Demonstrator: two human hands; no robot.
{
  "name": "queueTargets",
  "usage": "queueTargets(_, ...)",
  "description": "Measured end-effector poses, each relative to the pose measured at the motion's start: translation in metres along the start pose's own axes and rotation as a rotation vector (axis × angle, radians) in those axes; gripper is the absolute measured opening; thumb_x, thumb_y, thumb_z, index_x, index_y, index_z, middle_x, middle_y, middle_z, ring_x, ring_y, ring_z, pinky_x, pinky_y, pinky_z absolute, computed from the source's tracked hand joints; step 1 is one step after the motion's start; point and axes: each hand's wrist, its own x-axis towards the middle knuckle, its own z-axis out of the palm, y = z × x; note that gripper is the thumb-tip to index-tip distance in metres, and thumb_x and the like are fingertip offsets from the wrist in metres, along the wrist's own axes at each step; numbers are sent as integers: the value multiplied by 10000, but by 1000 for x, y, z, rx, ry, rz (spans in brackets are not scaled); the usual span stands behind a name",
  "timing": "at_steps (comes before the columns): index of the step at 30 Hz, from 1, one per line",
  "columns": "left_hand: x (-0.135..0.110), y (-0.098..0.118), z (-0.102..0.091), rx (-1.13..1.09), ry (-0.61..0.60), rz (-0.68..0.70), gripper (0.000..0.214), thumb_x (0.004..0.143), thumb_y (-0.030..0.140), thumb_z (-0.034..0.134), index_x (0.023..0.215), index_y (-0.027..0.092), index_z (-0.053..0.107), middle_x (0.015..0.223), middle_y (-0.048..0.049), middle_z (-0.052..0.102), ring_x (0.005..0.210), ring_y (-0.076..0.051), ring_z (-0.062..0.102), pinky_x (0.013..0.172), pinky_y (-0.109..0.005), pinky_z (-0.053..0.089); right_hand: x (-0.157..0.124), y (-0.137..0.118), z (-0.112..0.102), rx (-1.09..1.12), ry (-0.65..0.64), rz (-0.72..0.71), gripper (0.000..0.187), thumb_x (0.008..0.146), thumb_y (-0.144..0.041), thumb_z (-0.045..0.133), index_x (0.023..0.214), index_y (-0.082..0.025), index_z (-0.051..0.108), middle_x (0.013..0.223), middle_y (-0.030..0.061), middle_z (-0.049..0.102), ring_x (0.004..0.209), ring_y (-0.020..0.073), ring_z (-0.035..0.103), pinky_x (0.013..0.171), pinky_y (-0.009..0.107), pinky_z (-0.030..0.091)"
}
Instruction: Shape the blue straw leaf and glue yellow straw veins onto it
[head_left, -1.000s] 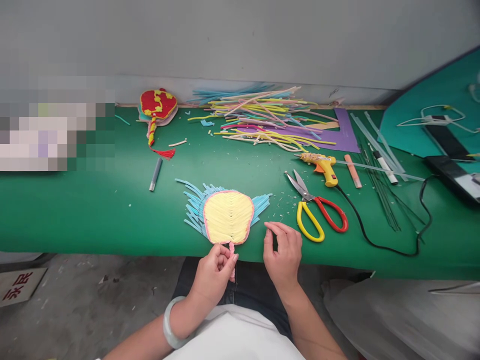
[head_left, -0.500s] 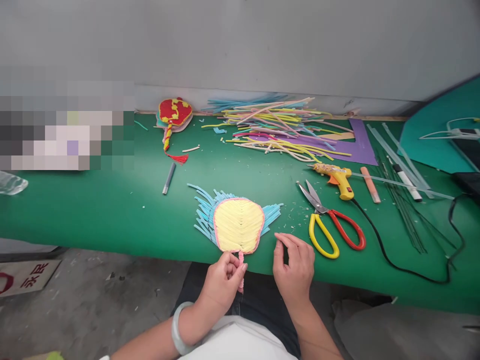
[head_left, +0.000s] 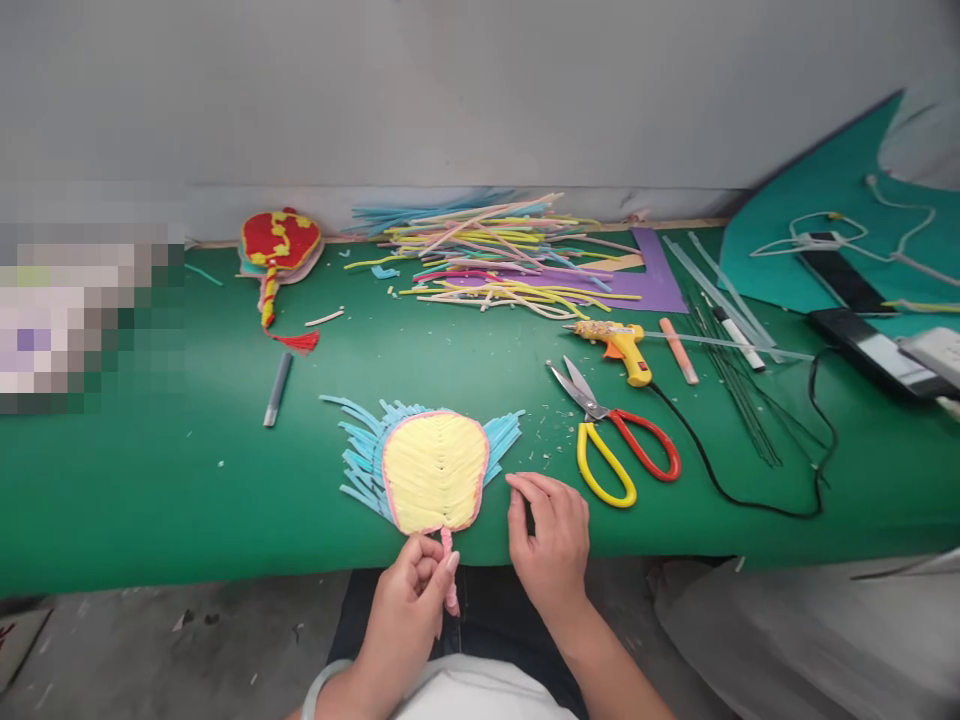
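Near the table's front edge lies a hand fan (head_left: pixel 435 470) with a yellow face and a pink rim. Blue fuzzy stems (head_left: pixel 361 455) stick out from behind it on both sides. My left hand (head_left: pixel 412 580) is closed around the fan's pink wrapped handle (head_left: pixel 448 542), whose lower end hangs past the table edge. To the right of the fan, my right hand (head_left: pixel 551 535) rests with its fingers loosely curved, the thumb a little apart, and nothing visible in them. Scissors (head_left: pixel 600 410) with one yellow and one red handle lie beyond that hand.
A yellow glue gun (head_left: pixel 622 345) with a black cord (head_left: pixel 720 490) lies at right, near an orange marker (head_left: pixel 679 350) and thin wires (head_left: pixel 739 390). Coloured stems (head_left: pixel 480 240) are heaped at the back. A red fan (head_left: pixel 281 240) and a grey stick (head_left: pixel 278 388) lie at left.
The head view has turned to the right, so the table's things appear further left. My left hand keeps its hold on the handle, and my right hand keeps its pose beside the fan.
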Motion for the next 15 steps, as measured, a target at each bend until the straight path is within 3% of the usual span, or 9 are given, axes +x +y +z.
queueTargets(8,0,-14,-5,-49,20,-41,507,760,672,644,767,181,515,500,34,577,348,-40,378,368,-153,294,3,1,4,28,14,42,195,918,-94,545,1041,-187,665,962,57,711,909,193,625,817,340,436)
queueTargets(15,-8,-7,6,-86,248,1,516,712,663,702,755,173,546,456,50,530,347,-19,322,348,-110,249,4,3,5,41,12,71,195,934,-118,531,1051,-195,668,954,45,721,889,188,624,830,345,427)
